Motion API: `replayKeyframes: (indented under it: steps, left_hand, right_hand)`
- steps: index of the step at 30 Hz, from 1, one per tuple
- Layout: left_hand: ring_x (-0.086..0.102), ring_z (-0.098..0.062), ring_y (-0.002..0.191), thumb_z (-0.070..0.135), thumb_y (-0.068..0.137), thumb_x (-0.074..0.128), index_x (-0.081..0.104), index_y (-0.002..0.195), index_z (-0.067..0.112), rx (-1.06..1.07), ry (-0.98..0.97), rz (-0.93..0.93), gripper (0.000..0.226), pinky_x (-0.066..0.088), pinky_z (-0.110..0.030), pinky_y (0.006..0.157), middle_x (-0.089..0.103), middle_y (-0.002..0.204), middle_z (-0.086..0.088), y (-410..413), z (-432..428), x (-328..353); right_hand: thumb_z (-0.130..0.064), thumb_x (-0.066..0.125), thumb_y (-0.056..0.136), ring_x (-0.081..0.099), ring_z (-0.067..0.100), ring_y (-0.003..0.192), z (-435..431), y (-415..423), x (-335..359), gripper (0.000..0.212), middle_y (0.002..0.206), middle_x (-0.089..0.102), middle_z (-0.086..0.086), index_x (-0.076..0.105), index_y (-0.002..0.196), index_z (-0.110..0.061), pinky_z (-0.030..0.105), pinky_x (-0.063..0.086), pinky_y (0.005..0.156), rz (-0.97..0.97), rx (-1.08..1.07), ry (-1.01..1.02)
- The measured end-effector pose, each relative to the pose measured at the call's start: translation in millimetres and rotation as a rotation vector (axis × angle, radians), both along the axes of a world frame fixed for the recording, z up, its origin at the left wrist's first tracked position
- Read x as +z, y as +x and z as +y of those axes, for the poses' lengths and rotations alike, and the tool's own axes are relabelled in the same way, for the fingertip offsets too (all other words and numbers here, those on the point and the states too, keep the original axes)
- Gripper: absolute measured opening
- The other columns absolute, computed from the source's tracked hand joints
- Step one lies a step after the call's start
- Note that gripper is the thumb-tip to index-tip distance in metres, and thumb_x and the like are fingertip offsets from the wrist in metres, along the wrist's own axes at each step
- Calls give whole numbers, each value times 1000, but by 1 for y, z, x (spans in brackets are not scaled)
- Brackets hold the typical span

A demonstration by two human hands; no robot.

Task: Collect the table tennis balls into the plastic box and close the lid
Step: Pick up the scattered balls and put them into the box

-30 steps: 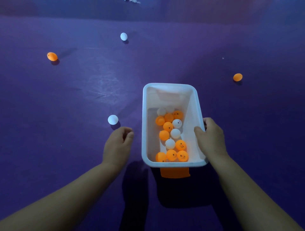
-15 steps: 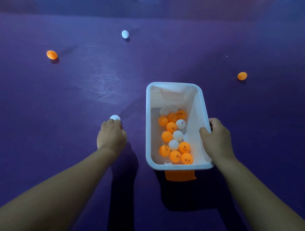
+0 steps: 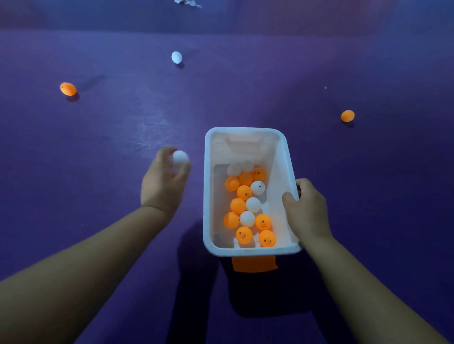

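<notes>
A white plastic box (image 3: 282,172) stands open on the purple floor, with several orange and white balls inside. My right hand (image 3: 305,208) grips its right rim. My left hand (image 3: 163,181) is raised just left of the box and holds a white ball (image 3: 180,157) in its fingertips. Loose balls lie on the floor: an orange one (image 3: 68,89) far left, a white one (image 3: 176,57) at the back, an orange one (image 3: 347,116) to the right. No lid is in view.
An orange tab (image 3: 254,264) sticks out under the near end of the box. A white scrap (image 3: 188,3) lies at the top edge. The purple surface (image 3: 98,137) stretches all around.
My left hand reached to the white ball on the floor, closed on it and lifted it toward the box. My right hand stayed on the box rim.
</notes>
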State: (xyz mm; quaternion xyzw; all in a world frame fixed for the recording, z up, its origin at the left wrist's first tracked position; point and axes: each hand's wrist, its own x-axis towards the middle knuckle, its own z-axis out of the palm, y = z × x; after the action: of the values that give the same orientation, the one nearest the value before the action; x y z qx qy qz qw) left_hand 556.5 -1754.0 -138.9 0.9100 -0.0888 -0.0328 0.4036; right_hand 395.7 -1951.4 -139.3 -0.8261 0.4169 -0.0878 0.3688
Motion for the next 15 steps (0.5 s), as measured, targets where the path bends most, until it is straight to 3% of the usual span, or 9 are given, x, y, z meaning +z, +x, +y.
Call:
replayKeyframes:
  steps: [2, 5, 7, 11, 13, 15]
  left_hand:
    - [51, -13, 71, 32, 85, 64, 56, 118, 21, -164, -103, -93, 36, 37, -24, 62, 58, 88, 5, -14, -16, 28]
    - [49, -10, 78, 41, 82, 66, 53, 129, 25, -433, 38, -128, 51, 37, -23, 71, 55, 101, 8, -20, -33, 50]
    - [48, -10, 86, 45, 82, 63, 45, 137, 23, -477, 112, -76, 61, 37, -24, 77, 49, 109, 8, -16, -40, 59]
    - [44, -13, 99, 13, 82, 54, 47, 125, 8, -436, 15, 3, 45, 33, -16, 83, 40, 113, -1, -6, -51, 86]
    - [41, -15, 97, -2, 78, 49, 47, 119, 6, -470, 90, 6, 42, 37, -23, 84, 35, 111, -1, 2, -58, 108]
    - [45, -17, 99, -1, 80, 53, 49, 119, 11, -539, 196, 13, 41, 41, -30, 84, 41, 117, -3, 12, -65, 133]
  right_hand:
    - [-19, 51, 90, 59, 6, 73, 0, -1, 3, 11, 89, 60, -4, 53, 101, -19, 22, 45, 52, -12, -10, 41]
    - [-16, 51, 89, 60, 11, 74, -2, 2, 10, 9, 89, 61, -2, 53, 97, -20, 27, 49, 55, -37, -1, 93]
    - [-15, 51, 89, 60, 13, 74, -5, 6, 18, 8, 87, 61, -2, 54, 95, -20, 31, 51, 58, -48, 5, 97]
    - [-14, 49, 89, 58, 15, 71, -15, 21, 42, 7, 83, 59, -2, 54, 93, -16, 32, 49, 57, -53, 35, 105]
    - [-14, 49, 88, 56, 14, 69, -23, 32, 63, 7, 80, 58, -2, 54, 90, -15, 31, 46, 55, -54, 50, 120]
    - [-14, 48, 87, 51, 14, 64, -31, 45, 91, 6, 76, 56, -2, 53, 85, -14, 29, 41, 51, -58, 75, 122]
